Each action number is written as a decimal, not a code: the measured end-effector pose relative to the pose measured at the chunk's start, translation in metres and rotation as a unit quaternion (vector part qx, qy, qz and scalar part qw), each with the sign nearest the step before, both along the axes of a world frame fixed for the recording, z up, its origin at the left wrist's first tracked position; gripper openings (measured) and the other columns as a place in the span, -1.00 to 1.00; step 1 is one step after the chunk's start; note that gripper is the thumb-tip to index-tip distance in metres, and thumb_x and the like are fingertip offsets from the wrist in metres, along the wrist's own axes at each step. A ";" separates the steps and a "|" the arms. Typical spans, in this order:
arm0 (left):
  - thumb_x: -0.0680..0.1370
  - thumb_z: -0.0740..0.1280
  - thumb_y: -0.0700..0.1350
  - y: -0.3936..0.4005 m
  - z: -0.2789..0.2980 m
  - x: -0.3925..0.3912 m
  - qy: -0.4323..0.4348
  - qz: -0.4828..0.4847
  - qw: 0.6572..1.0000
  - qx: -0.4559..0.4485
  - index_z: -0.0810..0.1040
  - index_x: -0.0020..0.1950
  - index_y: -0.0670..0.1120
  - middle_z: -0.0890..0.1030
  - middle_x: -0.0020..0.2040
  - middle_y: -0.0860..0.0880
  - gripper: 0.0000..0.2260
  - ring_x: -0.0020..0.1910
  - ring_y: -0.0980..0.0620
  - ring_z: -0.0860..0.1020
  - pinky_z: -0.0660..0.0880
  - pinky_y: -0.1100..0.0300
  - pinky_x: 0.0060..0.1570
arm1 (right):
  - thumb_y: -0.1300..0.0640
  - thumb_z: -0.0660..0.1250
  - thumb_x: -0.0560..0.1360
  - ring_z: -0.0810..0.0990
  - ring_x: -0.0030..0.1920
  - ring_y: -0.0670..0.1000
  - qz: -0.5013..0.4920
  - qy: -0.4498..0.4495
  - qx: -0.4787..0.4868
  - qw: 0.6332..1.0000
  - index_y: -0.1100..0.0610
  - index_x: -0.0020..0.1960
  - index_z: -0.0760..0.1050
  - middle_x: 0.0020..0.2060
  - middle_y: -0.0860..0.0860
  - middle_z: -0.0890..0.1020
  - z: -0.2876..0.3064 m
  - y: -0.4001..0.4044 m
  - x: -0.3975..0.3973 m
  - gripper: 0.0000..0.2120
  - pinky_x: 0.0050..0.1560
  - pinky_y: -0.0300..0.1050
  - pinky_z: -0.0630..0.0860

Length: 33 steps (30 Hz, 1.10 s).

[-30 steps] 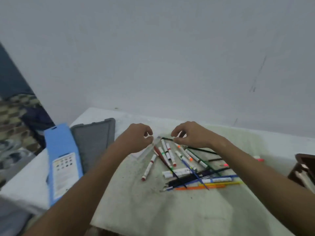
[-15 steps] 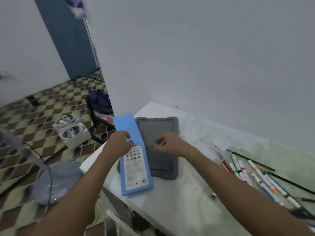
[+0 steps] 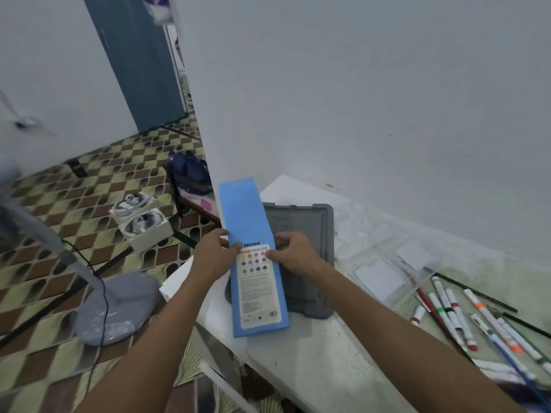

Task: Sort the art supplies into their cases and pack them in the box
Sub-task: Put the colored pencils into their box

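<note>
Hands: left hand [image 3: 213,255] and right hand [image 3: 293,255] grip blue pencil case [image 3: 250,234] by its long edges, fingers curled. Gray lid [image 3: 310,234] beneath; markers [image 3: 453,311] to right on table [image 3: 313,359].

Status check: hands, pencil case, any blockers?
Left hand and right hand both grip blue pencil case. Case partly over grey lid. Markers loose, right. Nothing blocking.

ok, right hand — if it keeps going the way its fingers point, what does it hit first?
The right hand already grips the blue pencil case from its right edge, fingers pointing left. Straight on lies the left hand at the opposite edge, though depth is hard to judge.
</note>
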<state>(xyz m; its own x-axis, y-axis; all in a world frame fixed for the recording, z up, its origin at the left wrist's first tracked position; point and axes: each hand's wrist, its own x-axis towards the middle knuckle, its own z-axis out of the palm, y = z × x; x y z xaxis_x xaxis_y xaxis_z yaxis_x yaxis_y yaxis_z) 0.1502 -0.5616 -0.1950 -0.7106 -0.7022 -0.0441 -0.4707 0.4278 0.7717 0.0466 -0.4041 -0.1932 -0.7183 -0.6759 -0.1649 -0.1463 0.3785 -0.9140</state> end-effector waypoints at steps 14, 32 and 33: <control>0.43 0.49 -0.16 0.169 0.065 -0.055 0.236 -0.173 0.937 0.190 0.43 0.25 -0.08 0.65 -0.05 -0.10 -0.57 -0.15 -0.06 0.67 0.63 -0.06 -0.15 | 0.18 0.36 0.51 0.62 0.08 0.26 -0.041 -0.081 -0.229 0.969 -0.20 0.41 0.29 0.17 0.12 0.61 0.072 0.192 -0.009 -0.44 0.03 0.20 0.58; 0.53 0.37 0.01 0.370 0.073 -0.081 0.276 -0.329 0.881 0.200 0.27 0.44 0.18 0.60 0.06 0.03 -0.49 -0.12 0.04 0.66 0.62 0.03 -0.10 | -0.30 0.40 0.35 0.39 0.31 -0.14 -0.194 0.047 0.067 0.978 -0.31 0.40 0.27 0.35 -0.25 0.36 0.078 0.409 0.021 -0.34 0.29 -0.11 0.36; 0.53 0.37 -0.01 0.371 0.075 -0.081 0.290 -0.326 0.880 0.188 0.23 0.46 0.17 0.60 0.06 0.05 -0.45 -0.11 0.06 0.65 0.62 0.10 -0.11 | -0.31 0.43 0.32 0.40 0.30 -0.14 -0.209 0.081 0.087 0.971 -0.28 0.42 0.25 0.32 -0.24 0.38 0.075 0.412 0.019 -0.28 0.27 -0.11 0.37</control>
